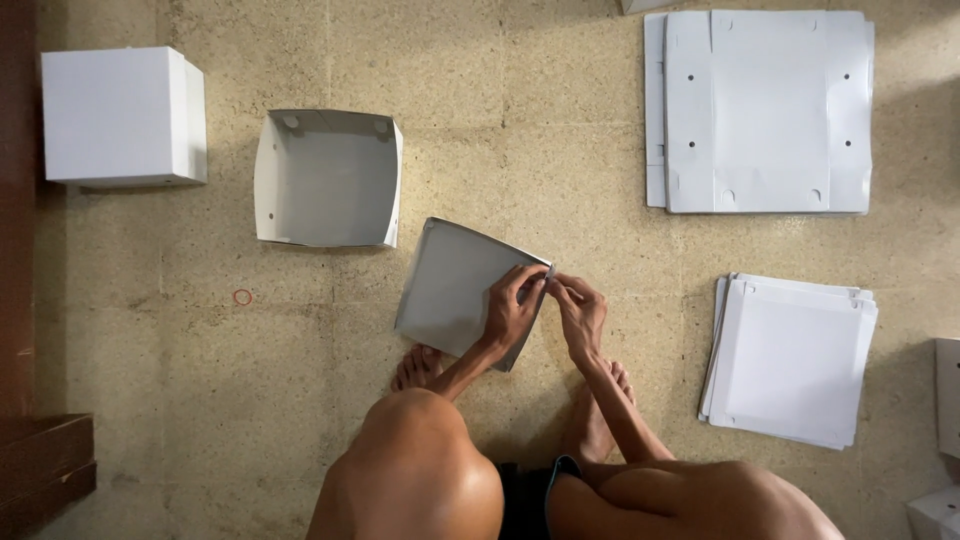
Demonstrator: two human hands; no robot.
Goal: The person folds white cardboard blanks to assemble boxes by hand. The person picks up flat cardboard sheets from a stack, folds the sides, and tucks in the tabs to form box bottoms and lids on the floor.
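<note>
We list: far right, a stack of flat white punched cardboard sheets; far left, an open folded white box tray; centre, a half-folded white cardboard tray, its right corner pinched by left hand and right hand, fingers clamped together.

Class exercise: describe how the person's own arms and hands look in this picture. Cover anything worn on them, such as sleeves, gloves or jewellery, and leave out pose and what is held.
Both arms are bare from the elbow down, with no sleeves in view. The left hand and right hand wear no gloves. No ring, watch or bracelet shows on either wrist or on the fingers. The forearms are slim.
</note>
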